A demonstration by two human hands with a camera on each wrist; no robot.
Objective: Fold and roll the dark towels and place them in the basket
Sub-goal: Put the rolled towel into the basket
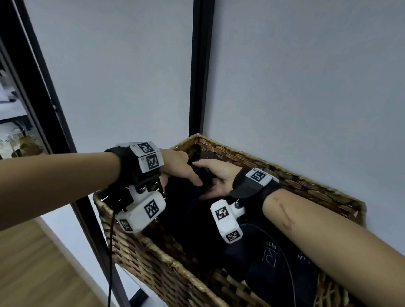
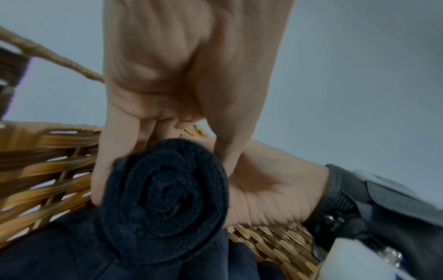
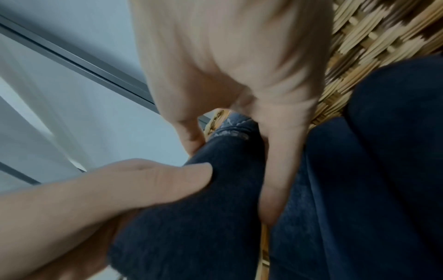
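Rolled into a tight spiral, the dark navy terry towel (image 2: 165,200) sits between both my hands over the open top of the woven wicker basket (image 1: 209,297). My left hand (image 1: 179,167) grasps it from above, with the fingers (image 2: 105,170) curled down one side and the thumb on the other. My right hand (image 1: 215,178) clasps the same roll from the opposite side, its palm turned up against the cloth; in the right wrist view its thumb (image 3: 153,181) presses into the fabric. More dark navy towels (image 1: 282,268) already lie inside the basket, beneath and beside the roll. The basket stands against a pale grey wall (image 1: 323,78), beside a black metal frame upright (image 1: 199,56).
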